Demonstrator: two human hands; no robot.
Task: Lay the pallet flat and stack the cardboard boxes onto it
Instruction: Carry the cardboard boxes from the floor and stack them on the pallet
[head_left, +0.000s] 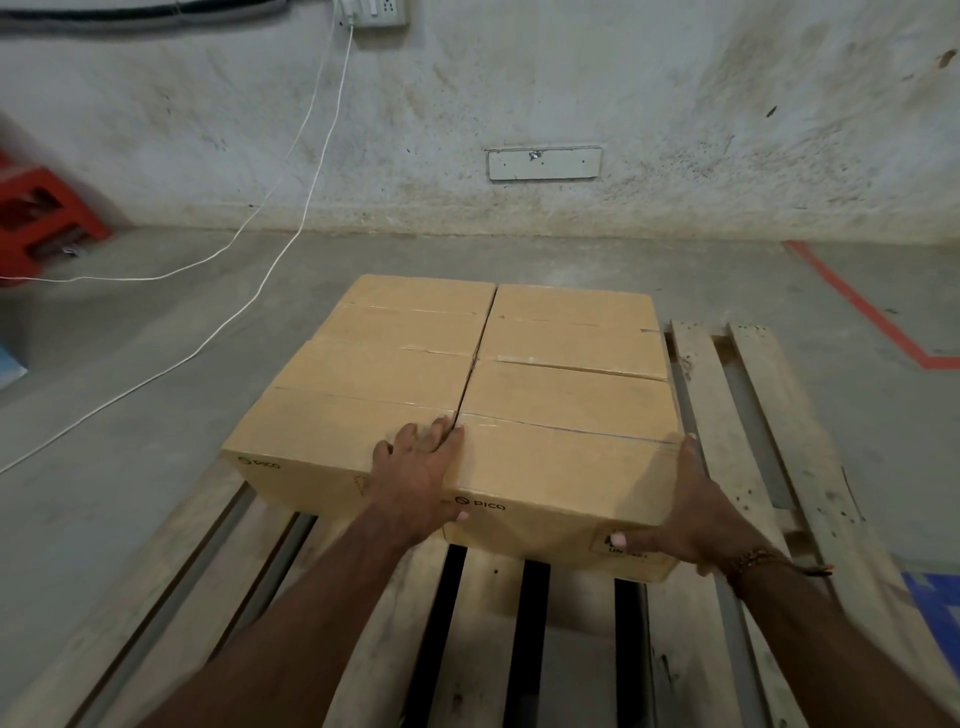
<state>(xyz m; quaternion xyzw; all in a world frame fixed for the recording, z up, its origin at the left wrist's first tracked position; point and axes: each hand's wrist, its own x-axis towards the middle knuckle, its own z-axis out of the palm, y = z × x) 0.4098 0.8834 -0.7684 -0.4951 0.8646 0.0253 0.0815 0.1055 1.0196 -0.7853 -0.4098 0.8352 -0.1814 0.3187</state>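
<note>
Head view: pallet (717, 415) lies flat on the floor, four cardboard boxes (415, 332) on it in a two-by-two block. Near-right box (561, 467) sits between both hands. Left hand (415, 478) fingers spread over its left corner, right hand (696, 519) fingers clamped on its right edge. Rest of the pallet slats bare, right of the block.

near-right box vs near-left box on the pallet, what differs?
The near-right box has both hands on it: left hand at its left corner, right hand at its right end. The near-left box is untouched. The near-right box sits closer to the camera. Both are tan PICO-printed cardboard, lying flat on the pallet.
</note>
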